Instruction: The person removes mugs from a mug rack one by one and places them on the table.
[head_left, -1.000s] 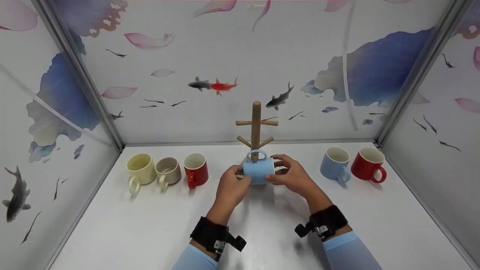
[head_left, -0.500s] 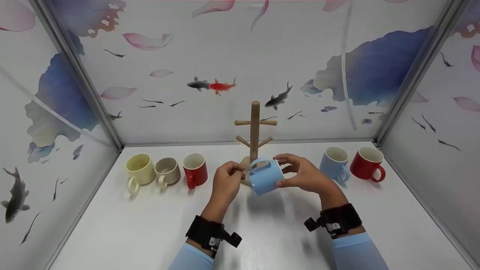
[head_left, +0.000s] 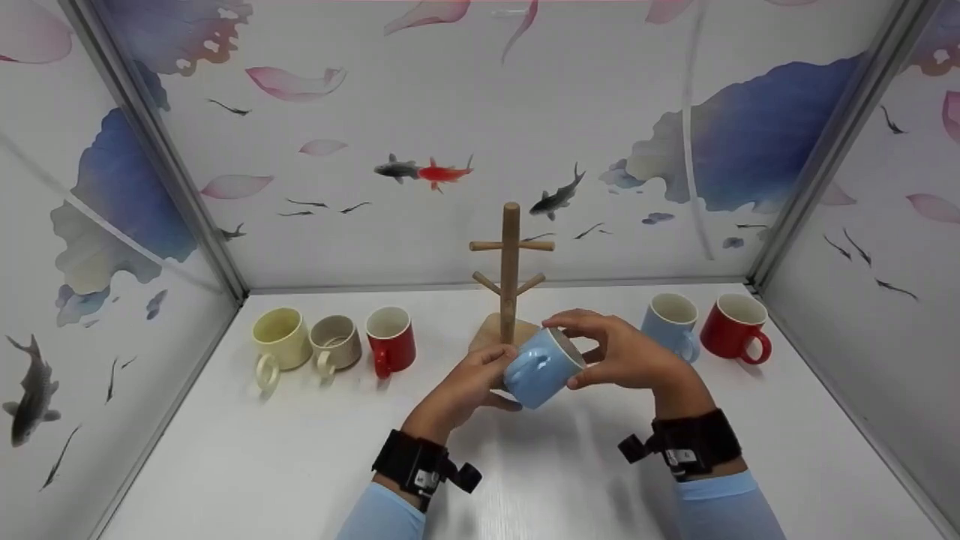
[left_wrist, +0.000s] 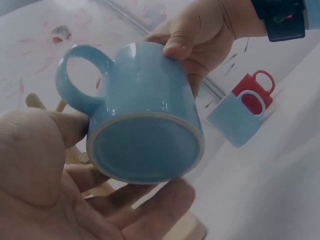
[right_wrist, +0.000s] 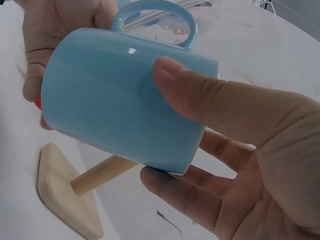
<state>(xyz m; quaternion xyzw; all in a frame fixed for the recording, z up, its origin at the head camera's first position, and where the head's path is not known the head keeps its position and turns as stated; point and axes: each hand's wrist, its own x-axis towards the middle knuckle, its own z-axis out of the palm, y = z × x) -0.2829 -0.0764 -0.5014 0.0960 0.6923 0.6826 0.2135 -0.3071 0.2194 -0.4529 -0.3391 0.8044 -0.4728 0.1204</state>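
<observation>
A light blue mug (head_left: pixel 541 369) hangs tilted above the table, its handle (left_wrist: pixel 80 80) towards the left hand. My right hand (head_left: pixel 626 351) grips it near the rim, thumb (right_wrist: pixel 190 95) on the side and fingers opposite. At the mug's base, my left hand (head_left: pixel 471 384) is spread, thumb by the handle and fingers along the base edge (left_wrist: pixel 150 180); whether it bears any weight cannot be told. Behind stands a wooden mug tree (head_left: pixel 510 262) with short pegs and no mug on them; its base (right_wrist: pixel 65 195) is partly hidden in the head view.
To the left, a yellow mug (head_left: pixel 281 337), a beige cup (head_left: pixel 336 341) and a red mug (head_left: pixel 391 339) stand in a row. Another light blue mug (head_left: pixel 667 324) and a red mug (head_left: pixel 733 328) stand at the right. Patterned panels (head_left: pixel 480 90) enclose the white table (head_left: pixel 262 465).
The mug has moved away from the mug tree, down and right, and has turned and tilted. My left hand came off it, then came back to its base. My right hand keeps hold.
</observation>
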